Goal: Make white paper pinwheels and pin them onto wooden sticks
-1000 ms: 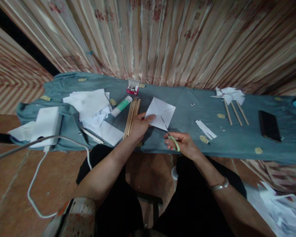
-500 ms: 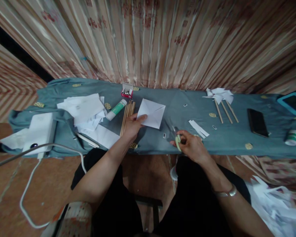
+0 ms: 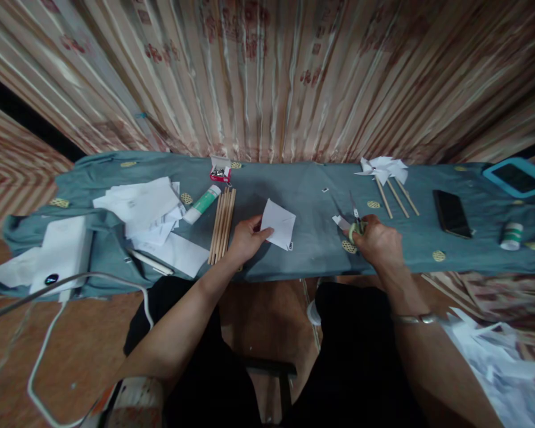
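Left hand [image 3: 248,239]: fingers clamped on the paper square [image 3: 279,223]. Right hand [image 3: 381,242], at the square's three o'clock: fingers clamped on scissors [image 3: 357,219] (blades apparently apart).

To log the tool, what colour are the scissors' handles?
The scissors' handles are pale yellow-green, best seen in the head view.

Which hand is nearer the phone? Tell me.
Right. The right hand, holding the scissors, is left of the phone, apart from it; the left hand, holding the paper, is much farther left.
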A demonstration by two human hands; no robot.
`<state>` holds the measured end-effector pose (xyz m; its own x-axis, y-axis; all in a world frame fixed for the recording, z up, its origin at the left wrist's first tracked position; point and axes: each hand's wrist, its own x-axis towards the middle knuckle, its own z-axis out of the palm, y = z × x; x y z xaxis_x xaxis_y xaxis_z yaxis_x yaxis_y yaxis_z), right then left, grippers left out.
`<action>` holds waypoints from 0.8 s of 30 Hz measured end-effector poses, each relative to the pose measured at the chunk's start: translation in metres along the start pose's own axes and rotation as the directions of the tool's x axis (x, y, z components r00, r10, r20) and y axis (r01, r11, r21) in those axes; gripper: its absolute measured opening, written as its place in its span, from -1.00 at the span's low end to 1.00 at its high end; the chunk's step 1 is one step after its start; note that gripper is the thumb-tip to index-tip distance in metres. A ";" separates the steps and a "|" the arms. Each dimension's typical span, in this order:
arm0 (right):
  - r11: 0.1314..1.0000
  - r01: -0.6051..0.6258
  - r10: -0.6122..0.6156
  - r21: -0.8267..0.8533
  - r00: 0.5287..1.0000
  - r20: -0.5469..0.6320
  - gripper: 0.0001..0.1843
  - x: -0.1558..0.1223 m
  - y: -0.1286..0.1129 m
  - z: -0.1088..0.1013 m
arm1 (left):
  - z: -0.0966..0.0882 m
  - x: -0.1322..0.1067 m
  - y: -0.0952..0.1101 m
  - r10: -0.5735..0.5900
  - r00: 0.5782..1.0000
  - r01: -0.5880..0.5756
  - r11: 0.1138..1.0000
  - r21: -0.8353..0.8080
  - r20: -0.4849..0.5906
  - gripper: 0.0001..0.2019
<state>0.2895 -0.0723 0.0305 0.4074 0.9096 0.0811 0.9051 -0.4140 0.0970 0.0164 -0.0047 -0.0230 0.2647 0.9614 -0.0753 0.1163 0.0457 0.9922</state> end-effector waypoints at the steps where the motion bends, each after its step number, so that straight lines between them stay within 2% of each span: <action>1: 1.000 0.009 -0.009 -0.010 1.000 0.006 -0.55 0.001 -0.002 0.000 | 0.000 0.000 -0.001 0.017 1.000 -0.017 1.000 -0.005 0.013 -0.75; 5: 0.997 0.057 -0.056 -0.047 0.998 0.032 -0.59 0.004 -0.003 0.003 | -0.002 -0.002 -0.002 0.091 0.995 -0.094 0.991 0.094 0.033 -0.55; 10: 0.996 0.085 -0.083 -0.023 0.994 0.074 -0.58 0.009 0.002 0.010 | -0.012 -0.009 0.007 0.173 0.985 -0.167 0.940 0.296 0.007 -0.56; 13: 0.995 0.095 -0.096 0.009 0.994 0.050 -0.51 0.010 0.004 0.013 | -0.027 -0.011 0.014 0.244 0.968 -0.203 0.896 0.396 -0.055 -0.61; 16: 0.991 0.132 -0.132 0.012 0.990 0.047 -0.59 0.009 0.004 0.013 | -0.050 -0.012 0.016 0.315 0.937 -0.207 0.848 0.487 -0.151 -0.62; 20: 0.986 0.162 -0.159 -0.038 0.984 0.074 -0.71 0.005 0.001 0.011 | -0.088 -0.012 0.009 0.502 0.824 -0.173 0.665 0.726 -0.264 -0.65; 21: 0.985 0.164 -0.160 -0.047 0.985 0.071 -0.72 0.004 0.000 0.011 | -0.096 -0.012 0.007 0.523 0.809 -0.144 0.617 0.774 -0.267 -0.62; 24: 0.988 0.151 -0.149 -0.045 0.988 0.032 -0.70 0.002 -0.001 0.011 | -0.110 -0.013 0.003 0.498 0.835 -0.059 0.503 0.862 -0.234 -0.57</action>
<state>0.2906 -0.0694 0.0195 0.2712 0.9619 0.0340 0.9498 -0.2732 0.1525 -0.0920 0.0124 -0.0082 0.0552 0.8891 0.4543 0.8683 -0.2674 0.4178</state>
